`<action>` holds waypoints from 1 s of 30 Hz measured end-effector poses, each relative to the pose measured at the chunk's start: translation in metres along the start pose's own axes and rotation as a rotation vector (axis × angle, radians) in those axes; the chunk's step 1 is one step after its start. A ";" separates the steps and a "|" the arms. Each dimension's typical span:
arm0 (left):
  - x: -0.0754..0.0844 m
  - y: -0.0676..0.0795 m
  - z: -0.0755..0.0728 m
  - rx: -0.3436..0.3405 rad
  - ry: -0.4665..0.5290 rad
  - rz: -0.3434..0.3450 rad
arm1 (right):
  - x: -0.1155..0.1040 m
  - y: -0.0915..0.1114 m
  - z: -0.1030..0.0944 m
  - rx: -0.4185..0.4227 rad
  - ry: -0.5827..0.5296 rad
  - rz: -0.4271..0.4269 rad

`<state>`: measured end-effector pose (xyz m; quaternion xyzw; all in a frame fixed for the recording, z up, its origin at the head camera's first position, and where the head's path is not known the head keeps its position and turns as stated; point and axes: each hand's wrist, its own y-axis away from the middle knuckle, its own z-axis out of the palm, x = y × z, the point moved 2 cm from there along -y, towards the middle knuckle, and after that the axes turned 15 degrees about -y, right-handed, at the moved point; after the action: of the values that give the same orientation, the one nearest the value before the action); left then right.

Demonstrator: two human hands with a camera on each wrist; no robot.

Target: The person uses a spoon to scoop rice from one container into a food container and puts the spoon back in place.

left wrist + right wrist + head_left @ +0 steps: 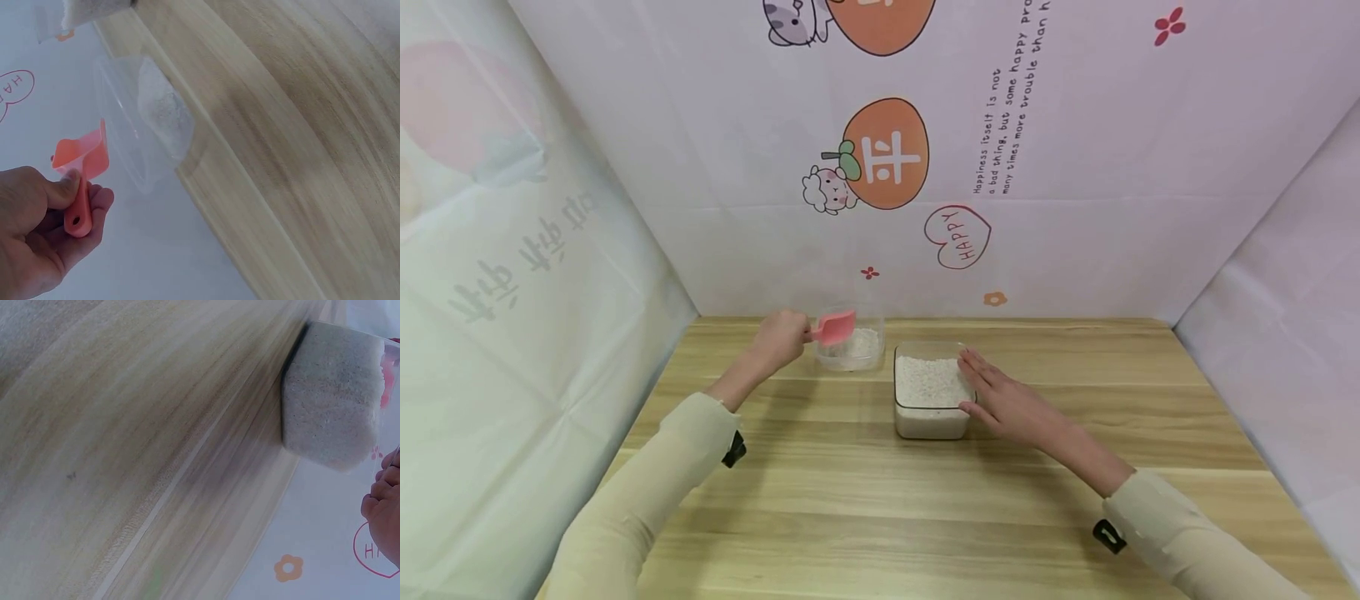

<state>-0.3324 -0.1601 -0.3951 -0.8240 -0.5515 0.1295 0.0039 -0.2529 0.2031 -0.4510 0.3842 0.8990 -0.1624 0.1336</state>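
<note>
My left hand (781, 340) grips a pink scoop (837, 328) by its handle, above a smaller clear container (850, 365). In the left wrist view the scoop (86, 153) has its thumb on the handle, and no grains show in the part of the bowl facing the camera. White rice-like grains (865, 343) lie in the smaller container. To its right stands a larger clear container (932, 427), filled much higher with similar grains (932, 379). My right hand (1011, 404) rests on this container's right rim, fingers extended in the head view and thumb near the front corner.
Both containers stand toward the back of the wooden table (865, 517). Close behind rises a white printed cloth backdrop (1075, 208), with cloth walls at left and right. Black wrist straps (733, 450) show at both sleeves.
</note>
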 end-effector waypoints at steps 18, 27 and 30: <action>0.008 0.001 -0.030 0.029 0.054 0.022 | -0.001 0.000 -0.001 0.024 0.008 -0.022; 0.025 0.003 -0.049 0.104 -0.051 0.098 | 0.000 -0.001 0.000 -0.015 0.010 0.015; 0.032 0.003 -0.054 0.114 -0.059 0.113 | -0.001 -0.001 0.000 -0.018 0.009 0.020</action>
<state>-0.3063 -0.1246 -0.3503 -0.8482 -0.4955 0.1851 0.0272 -0.2532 0.2018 -0.4509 0.3926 0.8971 -0.1513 0.1348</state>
